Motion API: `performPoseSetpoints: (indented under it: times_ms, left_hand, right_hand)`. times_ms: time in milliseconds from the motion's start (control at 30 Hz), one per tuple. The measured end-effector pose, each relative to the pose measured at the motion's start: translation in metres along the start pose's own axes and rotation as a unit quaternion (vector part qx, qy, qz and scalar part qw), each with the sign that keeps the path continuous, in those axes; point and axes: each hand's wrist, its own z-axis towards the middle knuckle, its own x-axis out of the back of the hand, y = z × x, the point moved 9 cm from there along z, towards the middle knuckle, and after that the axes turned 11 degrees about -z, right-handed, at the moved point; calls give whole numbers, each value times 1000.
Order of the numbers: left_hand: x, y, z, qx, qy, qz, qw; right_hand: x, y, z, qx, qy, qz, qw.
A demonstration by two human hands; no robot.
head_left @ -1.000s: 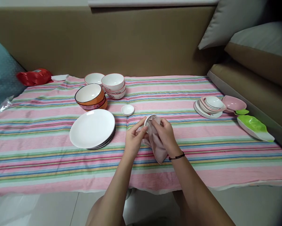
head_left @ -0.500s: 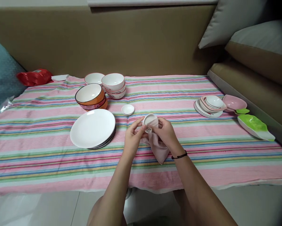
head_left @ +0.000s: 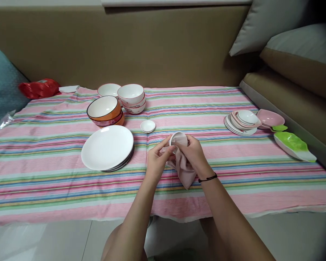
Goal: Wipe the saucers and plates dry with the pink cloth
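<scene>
No words, brands or numbers could be read. The red packet (head_left: 39,88), far off beyond the left hand (head_left: 157,164), bore a pale patch too blurred to read.

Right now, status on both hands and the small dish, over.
Left hand grips small white dish. Right hand grips pink cloth against it. Saucer and plate stack lie apart, leftward.
</scene>
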Motion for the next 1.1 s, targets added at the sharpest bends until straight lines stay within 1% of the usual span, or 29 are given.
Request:
performPoseSetpoints:
  times_ms: [100,200,267,367,433,500,567,633,767,867,1000,1100]
  left_hand:
    - [4,1,0,7,6,-5,1000]
    - [5,5,1,1,1,-7,1000]
    - [4,9,1,-10,-2,-1,1000]
    - [2,10,2,-9,-8,7,1000]
    - [0,8,2,0,-16,8,1000]
    - [-1,5,2,12,-25,9,1000]
    - [-2,3,1,23,-32,8,999]
    - [0,2,1,29,-31,4,999]
    - [8,3,2,26,-2,-10,1000]
    - [11,4,3,27,5,-16,999]
    - [10,4,4,25,0,-13,1000]
    - [6,3,3,25,-12,-12,1000]
  right_hand:
    - [-3,1,1,10,-39,1,999]
    - [0,-3,3,48,-38,-41,997]
    - [6,-8,4,76,-11,-87,993]
    - [15,-13,4,101,53,-139,984]
    - [19,-13,3,93,89,-140,982]
    - [19,-9,2,65,99,-120,986]
    - [15,-5,1,38,86,-103,990]
    - [9,-6,-1,29,61,-97,993]
    - [1,-11,-2,40,0,-76,996]
    - [2,-13,-1,61,-25,-96,993]
    - [6,-15,3,98,-12,-147,984]
    - [11,-14,4,90,25,-153,984]
